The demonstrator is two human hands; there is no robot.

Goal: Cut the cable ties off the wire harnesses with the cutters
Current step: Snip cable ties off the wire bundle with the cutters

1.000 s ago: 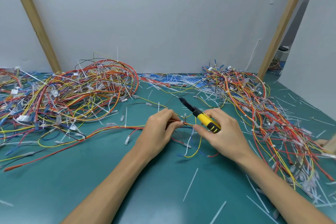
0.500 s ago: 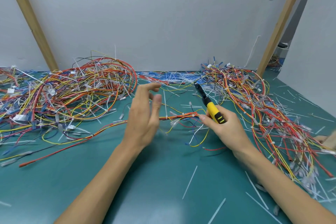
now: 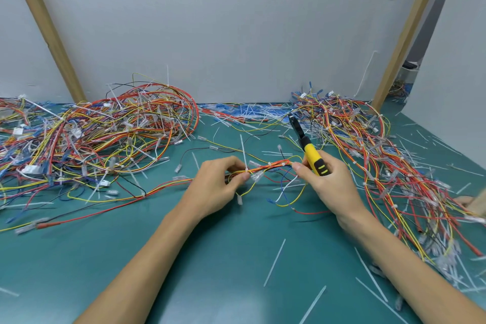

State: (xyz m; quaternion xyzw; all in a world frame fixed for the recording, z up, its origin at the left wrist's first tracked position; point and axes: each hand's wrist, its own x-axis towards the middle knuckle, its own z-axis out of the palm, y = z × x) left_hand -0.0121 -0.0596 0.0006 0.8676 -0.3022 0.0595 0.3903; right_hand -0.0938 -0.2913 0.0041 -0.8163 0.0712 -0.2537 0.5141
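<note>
Near us we have open green table, crossed only by a few loose ties. A wire pile fills the far left, and a second pile runs down the right edge. The lane between them towards the wall is barred by the harness stretched between our left hand and right hand, with the cutters jutting up there. Behind, posts flank the back corners.

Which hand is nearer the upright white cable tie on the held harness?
Left. The left hand pinches the harness at the cable tie; the right hand holds the cutters farther along.
</note>
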